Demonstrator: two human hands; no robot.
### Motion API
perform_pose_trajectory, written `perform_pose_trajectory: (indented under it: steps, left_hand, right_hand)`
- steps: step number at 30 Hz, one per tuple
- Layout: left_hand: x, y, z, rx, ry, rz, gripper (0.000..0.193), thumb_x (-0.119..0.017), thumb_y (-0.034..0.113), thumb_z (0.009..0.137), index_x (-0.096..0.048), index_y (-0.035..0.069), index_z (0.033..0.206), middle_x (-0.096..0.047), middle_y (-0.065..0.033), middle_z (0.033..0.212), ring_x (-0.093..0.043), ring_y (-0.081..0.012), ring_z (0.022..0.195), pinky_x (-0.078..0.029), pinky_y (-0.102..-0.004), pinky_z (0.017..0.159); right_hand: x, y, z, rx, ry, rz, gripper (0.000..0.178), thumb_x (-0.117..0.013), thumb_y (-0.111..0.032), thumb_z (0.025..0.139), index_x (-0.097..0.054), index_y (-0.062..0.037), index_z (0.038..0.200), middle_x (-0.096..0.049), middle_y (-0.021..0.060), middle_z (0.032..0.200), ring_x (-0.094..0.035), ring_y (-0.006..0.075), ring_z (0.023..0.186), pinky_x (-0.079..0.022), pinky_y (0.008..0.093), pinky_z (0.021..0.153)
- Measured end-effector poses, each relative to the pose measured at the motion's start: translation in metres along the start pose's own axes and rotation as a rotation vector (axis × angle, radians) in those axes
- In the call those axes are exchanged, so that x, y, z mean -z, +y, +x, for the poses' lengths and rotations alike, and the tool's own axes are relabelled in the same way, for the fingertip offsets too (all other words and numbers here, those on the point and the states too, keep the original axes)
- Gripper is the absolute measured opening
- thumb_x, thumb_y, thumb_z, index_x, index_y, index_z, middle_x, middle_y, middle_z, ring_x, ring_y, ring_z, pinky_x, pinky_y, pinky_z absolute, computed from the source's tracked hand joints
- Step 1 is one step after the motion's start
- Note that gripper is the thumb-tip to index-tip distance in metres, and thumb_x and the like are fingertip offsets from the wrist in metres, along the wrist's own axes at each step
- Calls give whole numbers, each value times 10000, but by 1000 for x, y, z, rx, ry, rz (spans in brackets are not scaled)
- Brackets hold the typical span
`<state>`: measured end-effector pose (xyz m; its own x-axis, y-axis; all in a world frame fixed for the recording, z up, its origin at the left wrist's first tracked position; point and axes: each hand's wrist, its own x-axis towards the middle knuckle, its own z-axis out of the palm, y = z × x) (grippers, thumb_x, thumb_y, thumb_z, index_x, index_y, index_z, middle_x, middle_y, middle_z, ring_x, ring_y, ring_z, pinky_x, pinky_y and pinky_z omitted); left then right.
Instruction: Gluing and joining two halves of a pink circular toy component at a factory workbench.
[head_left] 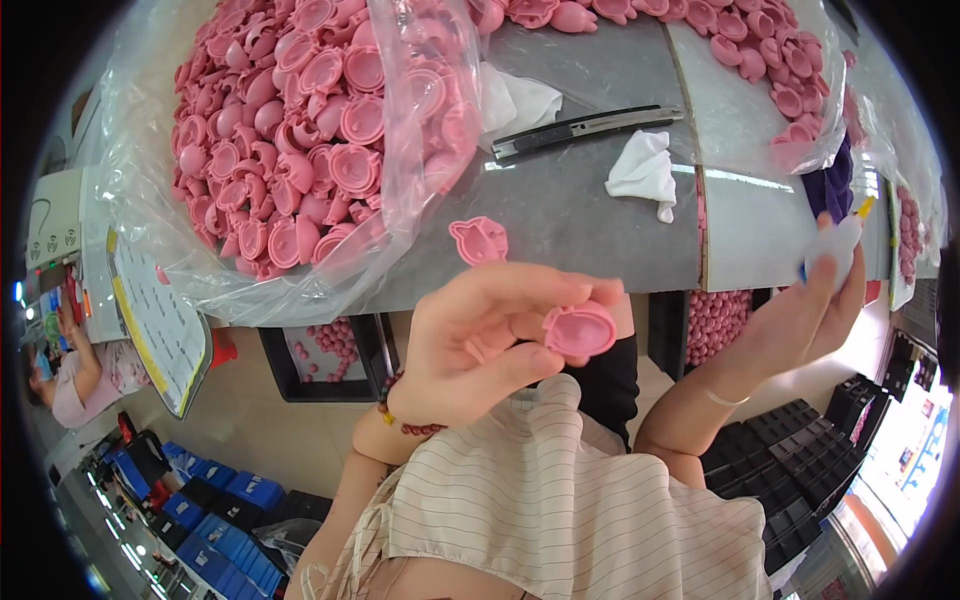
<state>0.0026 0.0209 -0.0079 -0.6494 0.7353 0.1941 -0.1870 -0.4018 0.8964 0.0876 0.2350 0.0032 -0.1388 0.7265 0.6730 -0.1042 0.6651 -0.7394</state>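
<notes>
My left hand (480,350) pinches a pink plastic half shell (582,332) between thumb and fingers, its oval hollow facing up. Off to the right, my right hand (800,315) is closed around a small whitish translucent bottle (833,250) with a yellow tip; blur hides its finer details. On the grey tabletop (580,240), just beyond my left hand, lies a single pink piece with pointed ears (479,240). A large clear plastic bag (425,150) at the left is heaped with pink shells (290,130).
A black-handled cutter knife (590,130) lies between two crumpled white cloths (643,175) (520,98). More pink shells (770,50) fill the far right. Black bins with pink pieces (330,355) (715,325) sit below the table edge. Another person (90,375) is at far left.
</notes>
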Motion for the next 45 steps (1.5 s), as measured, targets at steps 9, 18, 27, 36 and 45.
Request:
perform_pose_trajectory:
  steps: [9,18,27,36,45]
  left_hand:
    - [6,0,-1,201,-100,-690,381,-551,36,751,-391,6,1096,-500,-253,1025,-595,-262,678,-503,-320,565]
    - [0,17,-8,-63,61,171,427,-645,-41,627,-456,-57,1010,-513,-194,1001,-535,-220,903,-450,-294,759]
    - [-12,27,-14,44,23,121,418,-654,-46,608,-476,-54,986,-513,-171,994,-530,-203,899,-437,-286,774]
    - [2,26,-25,-10,142,41,422,-624,-80,648,-454,-49,1033,-505,-141,1041,-520,-160,910,-433,-272,789]
    - [6,17,-17,17,173,16,425,-627,-63,655,-446,-46,1040,-517,-145,1024,-527,-158,907,-435,-267,785]
  right_hand:
    - [6,20,19,3,-199,-457,461,-609,13,682,-374,93,1071,-503,174,1000,-504,219,909,-440,273,752]
    - [-79,-15,45,600,-677,-237,268,-619,-69,683,-538,-41,936,-547,44,841,-506,126,731,-399,254,635]
    - [-149,-8,52,713,-1157,-326,294,-536,-123,670,-472,14,923,-517,163,842,-498,291,809,-396,353,728]
    - [-69,-48,16,347,-1277,-13,209,-625,-141,662,-556,-58,841,-515,54,731,-507,175,650,-386,268,539]
    - [-30,-54,-19,266,-1207,-511,256,-656,-129,618,-547,-10,817,-524,81,750,-518,231,668,-419,284,564]
